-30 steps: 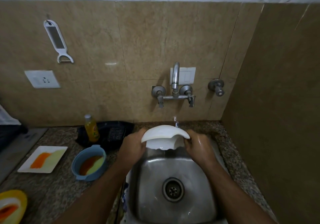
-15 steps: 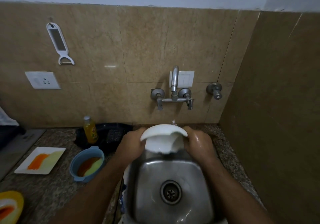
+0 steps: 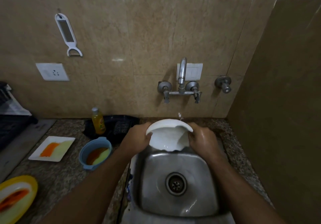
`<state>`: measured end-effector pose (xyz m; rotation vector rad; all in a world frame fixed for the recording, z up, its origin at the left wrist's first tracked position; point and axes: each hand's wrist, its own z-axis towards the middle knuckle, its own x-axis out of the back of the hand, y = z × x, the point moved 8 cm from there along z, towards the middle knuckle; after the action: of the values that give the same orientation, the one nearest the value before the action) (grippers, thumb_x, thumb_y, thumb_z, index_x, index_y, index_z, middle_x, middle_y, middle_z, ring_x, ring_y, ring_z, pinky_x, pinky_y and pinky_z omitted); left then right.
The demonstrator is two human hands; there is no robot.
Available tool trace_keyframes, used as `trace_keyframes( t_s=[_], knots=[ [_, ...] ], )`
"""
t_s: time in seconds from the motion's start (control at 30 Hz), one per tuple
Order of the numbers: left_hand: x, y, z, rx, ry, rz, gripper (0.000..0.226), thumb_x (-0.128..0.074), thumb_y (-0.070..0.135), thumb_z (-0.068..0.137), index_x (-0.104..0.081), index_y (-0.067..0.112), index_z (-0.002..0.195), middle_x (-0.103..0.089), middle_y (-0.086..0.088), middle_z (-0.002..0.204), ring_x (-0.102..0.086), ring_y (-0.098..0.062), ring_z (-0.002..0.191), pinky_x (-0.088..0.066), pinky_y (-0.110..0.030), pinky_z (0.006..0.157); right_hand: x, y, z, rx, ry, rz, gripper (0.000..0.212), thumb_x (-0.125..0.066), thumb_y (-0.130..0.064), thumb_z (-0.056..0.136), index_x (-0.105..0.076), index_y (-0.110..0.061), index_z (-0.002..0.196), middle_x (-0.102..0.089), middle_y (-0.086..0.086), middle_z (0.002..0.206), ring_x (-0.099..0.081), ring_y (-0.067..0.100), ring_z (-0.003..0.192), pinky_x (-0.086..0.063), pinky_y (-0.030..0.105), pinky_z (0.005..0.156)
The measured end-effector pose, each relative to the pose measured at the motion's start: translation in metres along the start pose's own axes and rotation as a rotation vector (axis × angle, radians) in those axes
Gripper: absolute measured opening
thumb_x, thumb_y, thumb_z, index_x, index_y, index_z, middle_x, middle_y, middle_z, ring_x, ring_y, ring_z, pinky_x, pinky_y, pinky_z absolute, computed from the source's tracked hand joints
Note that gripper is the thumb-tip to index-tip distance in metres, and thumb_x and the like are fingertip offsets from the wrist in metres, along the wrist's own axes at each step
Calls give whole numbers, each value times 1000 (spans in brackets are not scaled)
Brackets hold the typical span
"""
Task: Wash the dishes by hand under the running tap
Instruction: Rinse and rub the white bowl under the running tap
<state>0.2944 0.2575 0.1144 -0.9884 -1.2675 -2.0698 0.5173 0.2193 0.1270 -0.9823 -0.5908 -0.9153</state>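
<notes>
Over the sink (image 3: 205, 168): white plate (image 3: 167, 137), tilted under tap (image 3: 181, 72) so water is draining off; left hand (image 3: 138, 141) and right hand (image 3: 202, 139) fingers both gripping opposite rims, steadying it

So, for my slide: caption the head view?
Both hands hold a white bowl over the sink under the tap.

You stand in a home kitchen: steel sink (image 3: 178, 180) set in a granite counter (image 3: 66, 170), wall tap (image 3: 181, 78), hanging peeler (image 3: 67, 34), dish-soap bottle (image 3: 98, 123).
</notes>
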Motion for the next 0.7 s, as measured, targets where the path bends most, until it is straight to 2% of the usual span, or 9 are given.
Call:
trace_keyframes(
  t_s=[0.17,0.3,0.4,0.47,0.53,0.57,0.6,0.67,0.7],
  knots=[
    [-5,-4,-5,32,1,35,19,-54,26,94,-60,17,109,-69,-6,97,-65,-22,87,-45,-26,72,-20,17,-10,-57,30,61,28,-64,-12,87,-69,-21,113,-75,4,92,-70,25,81,-50,31,64],
    [-8,-8,-9,44,-17,78,20,-55,22,92,-59,18,112,-70,-6,101,-66,-24,91,-47,-29,75,-37,28,-11,-164,-49,176,30,-59,-11,88,-70,-25,112,-74,-4,93,-68,16,83,-52,28,66],
    [1,-9,-15,26,65,104,25,-57,22,90,-61,16,114,-70,-8,103,-66,-26,94,-46,-30,77,-61,35,-13,-329,-261,593,36,-61,0,85,-72,-24,109,-74,-7,100,-68,15,97,-53,26,76],
    [16,-9,-24,30,139,71,30,-61,24,88,-63,14,117,-70,-9,105,-66,-25,95,-47,-31,80,-76,33,-21,-528,-391,1095,34,-61,-2,83,-70,-16,112,-72,6,114,-64,28,113,-51,36,91],
    [37,-21,-35,26,244,34,35,-62,28,86,-63,12,118,-70,-9,107,-65,-22,98,-48,-31,85,-100,18,-29,-813,-450,1579,42,-69,-14,71,-67,-5,112,-59,23,132,-55,40,123,-42,50,106],
    [47,-29,-40,15,283,26,39,-60,29,86,-62,11,121,-70,-10,110,-63,-19,101,-47,-29,88,-113,7,-31,-943,-466,1673,50,-71,-22,69,-64,-1,115,-55,27,136,-54,43,123,-40,52,108],
    [58,-37,-45,-6,311,36,41,-60,27,85,-61,10,123,-69,-11,113,-61,-17,104,-44,-26,91,-124,-7,-31,-1029,-485,1692,55,-66,-30,77,-61,2,121,-55,29,134,-54,44,120,-42,52,106],
    [78,-57,-53,-67,327,124,44,-64,21,83,-60,7,124,-68,-14,116,-58,-18,107,-44,-29,94,-142,-47,-24,-1093,-543,1737,53,-48,-39,97,-58,3,126,-61,28,125,-61,41,109,-51,47,94],
    [88,-66,-58,-91,313,185,47,-70,20,80,-59,6,124,-68,-16,116,-60,-21,107,-46,-32,93,-150,-69,-18,-1086,-554,1780,49,-46,-38,100,-59,2,125,-65,25,119,-65,37,101,-56,43,86]
  ],
)
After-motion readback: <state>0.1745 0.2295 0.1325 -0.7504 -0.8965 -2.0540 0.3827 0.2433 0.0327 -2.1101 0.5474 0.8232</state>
